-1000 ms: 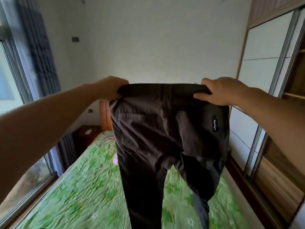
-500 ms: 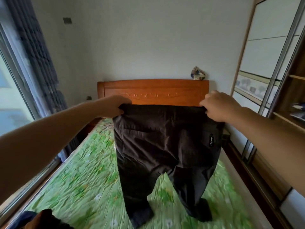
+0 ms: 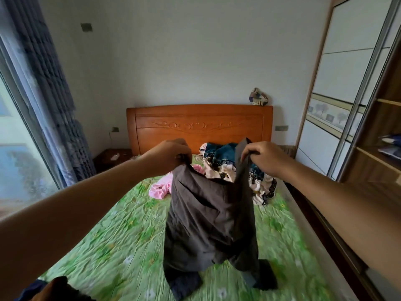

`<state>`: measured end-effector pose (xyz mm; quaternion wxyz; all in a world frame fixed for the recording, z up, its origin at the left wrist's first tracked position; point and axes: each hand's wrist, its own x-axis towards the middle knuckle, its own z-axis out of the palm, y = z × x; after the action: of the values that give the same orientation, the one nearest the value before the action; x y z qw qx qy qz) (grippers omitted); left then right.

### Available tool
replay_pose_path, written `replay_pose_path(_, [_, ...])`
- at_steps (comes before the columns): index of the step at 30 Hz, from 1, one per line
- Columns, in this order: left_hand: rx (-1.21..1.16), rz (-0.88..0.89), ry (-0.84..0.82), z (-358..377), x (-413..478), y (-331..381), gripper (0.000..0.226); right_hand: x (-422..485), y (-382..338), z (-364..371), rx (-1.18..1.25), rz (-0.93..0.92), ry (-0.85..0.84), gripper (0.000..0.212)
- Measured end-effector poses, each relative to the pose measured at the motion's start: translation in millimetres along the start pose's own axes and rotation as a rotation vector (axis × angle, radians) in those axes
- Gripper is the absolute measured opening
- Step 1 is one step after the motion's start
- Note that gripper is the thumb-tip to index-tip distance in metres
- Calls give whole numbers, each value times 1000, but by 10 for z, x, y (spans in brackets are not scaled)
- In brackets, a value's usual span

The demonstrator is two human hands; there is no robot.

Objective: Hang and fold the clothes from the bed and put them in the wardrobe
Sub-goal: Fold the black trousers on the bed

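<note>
My left hand (image 3: 171, 157) and right hand (image 3: 263, 158) are each closed on one end of the waistband of the dark trousers (image 3: 210, 224), held above the bed (image 3: 108, 240). The leg cuffs rest crumpled on the green sheet at the near side. Risk: the legs may fold unevenly because the cuffs are bunched and twisted. Risk: either pinch could slip, dropping the waistband. The remaining clothes pile (image 3: 230, 168) lies far, near the headboard; the wardrobe (image 3: 368, 131) stands right.

Matt cloth trousers (image 3: 208, 220); glossy wooden headboard (image 3: 199, 127).
</note>
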<state>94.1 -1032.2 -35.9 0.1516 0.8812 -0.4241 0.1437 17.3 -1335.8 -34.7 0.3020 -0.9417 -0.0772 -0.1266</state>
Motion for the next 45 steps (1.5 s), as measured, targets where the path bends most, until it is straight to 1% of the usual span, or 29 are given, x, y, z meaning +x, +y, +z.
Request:
replay_pose_path(1, [-20, 16, 16, 30, 18, 63, 19, -23, -78, 42, 90, -16, -21, 38])
replay_pose_path(3, [-38, 75, 38, 98, 67, 178, 16, -54, -203, 145, 179, -46, -88, 40])
replay_pose_path(5, [-36, 146, 48, 176, 136, 232, 14, -60, -299, 241, 190, -72, -155, 40])
replay_pose_path(8, [-65, 197, 10, 257, 233, 274, 17, -60, -367, 296, 155, -99, -223, 43])
replay_pose_path(12, [-137, 161, -114, 282, 263, 370, 15, -113, -327, 297, 143, -74, -282, 38])
replay_pose_path(15, [-113, 122, -147, 308, 236, 433, 13, -173, -299, 315, 164, -48, -292, 34])
replay_pose_path(17, [-65, 103, -160, 320, 194, 409, 11, -229, -262, 288, 88, -37, -287, 33])
replay_pose_path(18, [-52, 96, -164, 318, 167, 383, 10, -262, -231, 274, -5, -43, -315, 34])
replay_pose_path(19, [-48, 95, -156, 309, 140, 354, 9, -308, -191, 270, -126, -49, -371, 40])
replay_pose_path(21, [-51, 88, -135, 279, 99, 291, 13, -420, -75, 287, -342, -18, -512, 62])
replay_pose_path(22, [-41, 82, -137, 260, 84, 269, 14, -465, -16, 299, -400, 16, -566, 67])
replay_pose_path(23, [-17, 76, -147, 245, 71, 246, 14, -505, 21, 297, -442, 33, -600, 67])
replay_pose_path(25, [46, 65, -189, 226, 44, 216, 16, -523, 81, 274, -502, 11, -584, 61])
replay_pose_path(27, [72, 50, -232, 222, 8, 206, 24, -485, 132, 239, -491, 3, -514, 52])
replay_pose_path(29, [61, 35, -248, 225, -47, 206, 34, -432, 208, 213, -365, 50, -463, 37])
replay_pose_path(31, [58, 57, -235, 230, -109, 197, 38, -392, 280, 199, -179, 111, -413, 27])
replay_pose_path(32, [58, 74, -240, 239, -139, 195, 39, -375, 300, 193, -111, 130, -384, 23])
replay_pose_path(35, [53, 99, -283, 260, -201, 177, 34, -330, 284, 178, -19, 139, -342, 12])
replay_pose_path(38, [68, 102, -305, 284, -244, 131, 27, -297, 278, 176, 30, 134, -309, 6])
replay_pose_path(42, [131, 85, -338, 335, -286, 98, 29, -301, 277, 158, 88, 111, -292, 6])
replay_pose_path(45, [160, 103, -290, 277, -254, 91, 24, -318, 221, 137, 101, 70, -268, 8])
